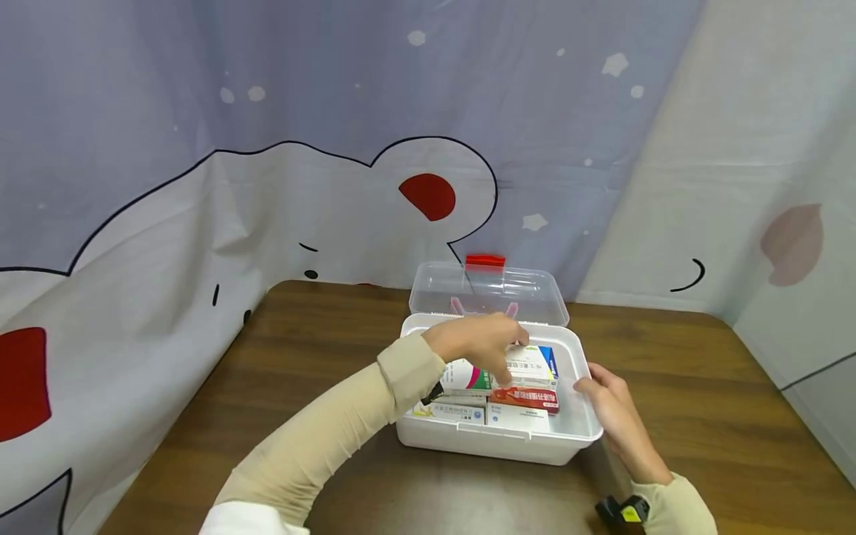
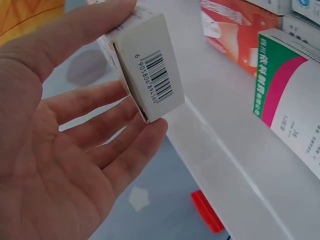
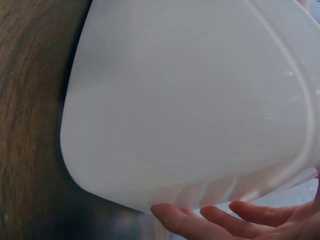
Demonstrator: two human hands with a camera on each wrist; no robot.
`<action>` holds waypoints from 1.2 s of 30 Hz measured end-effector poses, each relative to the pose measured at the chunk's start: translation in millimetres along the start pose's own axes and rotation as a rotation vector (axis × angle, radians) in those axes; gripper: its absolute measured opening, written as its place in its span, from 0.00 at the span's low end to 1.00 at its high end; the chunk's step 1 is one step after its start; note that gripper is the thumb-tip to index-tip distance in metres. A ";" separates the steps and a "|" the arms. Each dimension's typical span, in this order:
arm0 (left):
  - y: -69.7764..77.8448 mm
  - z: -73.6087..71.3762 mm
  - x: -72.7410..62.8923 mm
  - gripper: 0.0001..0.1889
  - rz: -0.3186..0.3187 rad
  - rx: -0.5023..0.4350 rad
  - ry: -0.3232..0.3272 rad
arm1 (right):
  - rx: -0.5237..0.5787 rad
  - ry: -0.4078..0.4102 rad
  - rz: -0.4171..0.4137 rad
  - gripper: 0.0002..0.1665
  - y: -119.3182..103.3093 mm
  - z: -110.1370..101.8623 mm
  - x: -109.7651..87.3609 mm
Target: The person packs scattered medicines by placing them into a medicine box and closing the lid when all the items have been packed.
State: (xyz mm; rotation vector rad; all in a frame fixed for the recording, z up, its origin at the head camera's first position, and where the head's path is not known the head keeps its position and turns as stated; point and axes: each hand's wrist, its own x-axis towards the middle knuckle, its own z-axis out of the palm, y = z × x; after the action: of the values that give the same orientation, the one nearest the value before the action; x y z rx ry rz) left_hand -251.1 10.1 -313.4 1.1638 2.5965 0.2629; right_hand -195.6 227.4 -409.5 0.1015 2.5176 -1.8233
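Note:
My left hand (image 1: pixel 481 342) is over a white plastic storage box (image 1: pixel 461 438). It grips a small white medicine box (image 1: pixel 531 364) with a blue corner, whose barcode end (image 2: pixel 157 75) faces the left wrist camera. The thumb is on one side and the fingers are on the other. Inside the storage box are a white, green and pink medicine box (image 2: pixel 295 100), a red-orange one (image 1: pixel 535 400) and several white ones. My right hand (image 1: pixel 618 416) holds the storage box's right rim, thumb on top; its fingertips (image 3: pixel 215 215) touch the outer wall in the right wrist view.
The clear lid (image 1: pixel 535 293) with a red latch (image 1: pixel 485 260) is swung back behind the storage box. Everything stands on a brown wooden table (image 1: pixel 321 334). A printed curtain (image 1: pixel 334 208) hangs along the table's back and sides.

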 end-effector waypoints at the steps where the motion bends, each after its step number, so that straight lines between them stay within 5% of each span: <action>1: 0.6 1.4 2.6 0.31 -0.007 0.003 -0.003 | -0.005 0.001 0.002 0.26 -0.2 -0.2 -0.1; 8: -1.7 15.8 18.8 0.34 -0.071 0.044 -0.039 | 0.007 -0.010 0.007 0.27 -0.3 0.5 0.9; 22: -13.1 52.9 49.8 0.28 -0.030 0.148 0.034 | 0.012 -0.010 0.010 0.27 -0.9 0.8 0.6; 29: -14.0 58.6 56.1 0.23 -0.033 0.127 0.013 | 0.015 -0.008 -0.008 0.26 -1.2 0.5 1.8; 36: -3.2 59.3 53.9 0.17 -0.098 0.299 0.013 | 0.003 -0.015 0.010 0.27 -1.5 -0.5 1.0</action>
State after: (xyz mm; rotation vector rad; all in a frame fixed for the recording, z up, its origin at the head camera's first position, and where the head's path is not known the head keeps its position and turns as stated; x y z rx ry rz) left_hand -268.1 51.4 -380.0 1.1222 2.7620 -0.1445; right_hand -196.6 227.4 -408.0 0.1006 2.5002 -1.8171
